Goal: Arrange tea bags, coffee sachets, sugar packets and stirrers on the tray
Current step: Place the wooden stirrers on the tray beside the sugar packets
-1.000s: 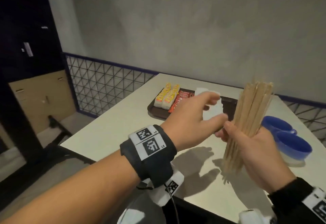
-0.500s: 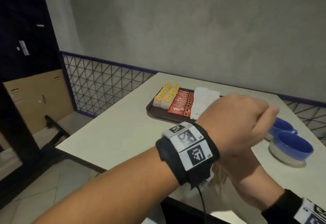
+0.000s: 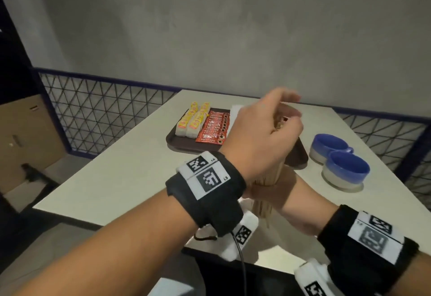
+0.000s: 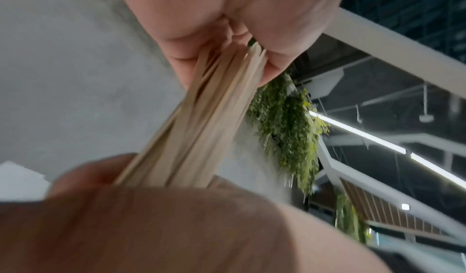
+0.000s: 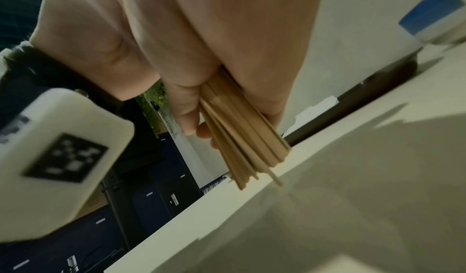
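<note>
Lowering stirrers, left hand now atop

1. A café or canteen seating area in a commercial building is suggested, not a home.
2. A plain white table is set against a bare grey concrete wall, with a dark blue wire-mesh railing running along its far and left sides.
3. Café supplies are laid out on a brown tray: yellow tea bags and red Nescafé sachets, with two blue cups just to the right.
4. Hanging greenery, strip lights and an exposed dark ceiling are seen from the left wrist.
</note>
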The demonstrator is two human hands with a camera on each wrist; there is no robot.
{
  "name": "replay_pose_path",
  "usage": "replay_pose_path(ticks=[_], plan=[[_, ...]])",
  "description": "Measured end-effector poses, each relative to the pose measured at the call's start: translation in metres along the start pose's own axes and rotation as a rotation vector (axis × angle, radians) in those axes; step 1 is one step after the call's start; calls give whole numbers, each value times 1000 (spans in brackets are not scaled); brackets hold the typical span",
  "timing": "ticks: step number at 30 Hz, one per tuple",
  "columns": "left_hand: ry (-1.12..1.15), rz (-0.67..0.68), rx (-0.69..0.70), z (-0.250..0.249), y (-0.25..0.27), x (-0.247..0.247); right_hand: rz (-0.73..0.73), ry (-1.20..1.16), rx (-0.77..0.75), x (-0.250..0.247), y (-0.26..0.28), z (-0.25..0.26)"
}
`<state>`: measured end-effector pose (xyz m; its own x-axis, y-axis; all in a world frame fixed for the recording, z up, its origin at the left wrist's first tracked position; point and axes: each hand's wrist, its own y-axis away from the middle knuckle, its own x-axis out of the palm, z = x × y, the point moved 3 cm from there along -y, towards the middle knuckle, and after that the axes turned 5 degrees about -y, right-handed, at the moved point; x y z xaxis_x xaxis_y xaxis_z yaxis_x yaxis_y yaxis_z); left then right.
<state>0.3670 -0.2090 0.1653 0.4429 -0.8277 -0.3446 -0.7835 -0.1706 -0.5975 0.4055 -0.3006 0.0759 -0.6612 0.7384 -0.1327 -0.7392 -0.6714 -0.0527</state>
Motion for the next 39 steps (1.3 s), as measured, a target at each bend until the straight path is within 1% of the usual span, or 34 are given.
replay_pose_path(ticks=[2, 4, 7, 9, 14, 17, 21, 25, 28, 30, 33, 36, 38, 39], plan=[[160, -13, -87, -3, -4, -2, -9, 30, -22, -4, -3, 5], [269, 17, -199, 0, -5, -1, -13, 64, 7, -9, -5, 0], [342, 54, -355, 12, 0, 6, 15, 116, 102, -10, -5, -11], [389, 45, -397, 17, 1, 8, 29, 117, 139, -11, -4, -13], [399, 20, -338, 14, -1, 11, 4, 120, 127, -8, -5, -2], [401, 41, -316, 7, 0, 18, -3, 68, 102, -4, -3, 8], [329, 72, -258, 7, 3, 23, -16, 12, 53, -2, 4, 9], [351, 117, -260, 5, 13, 27, 37, -63, 16, -1, 6, 9], [399, 91, -255, 1, 11, 26, 60, -85, 5, -2, 5, 12], [445, 59, -269, 2, 9, 23, 32, -73, 0, 0, 6, 12], [418, 40, -276, 10, 10, 22, 20, -68, 12, 3, 11, 12], [354, 15, -219, 15, 10, 20, 34, -84, 45, 5, 11, 12], [340, -13, -140, 10, 7, 19, 21, -89, 48, 7, 9, 16], [318, -22, -78, 6, 7, 18, 16, -94, 54, 9, 8, 16]])
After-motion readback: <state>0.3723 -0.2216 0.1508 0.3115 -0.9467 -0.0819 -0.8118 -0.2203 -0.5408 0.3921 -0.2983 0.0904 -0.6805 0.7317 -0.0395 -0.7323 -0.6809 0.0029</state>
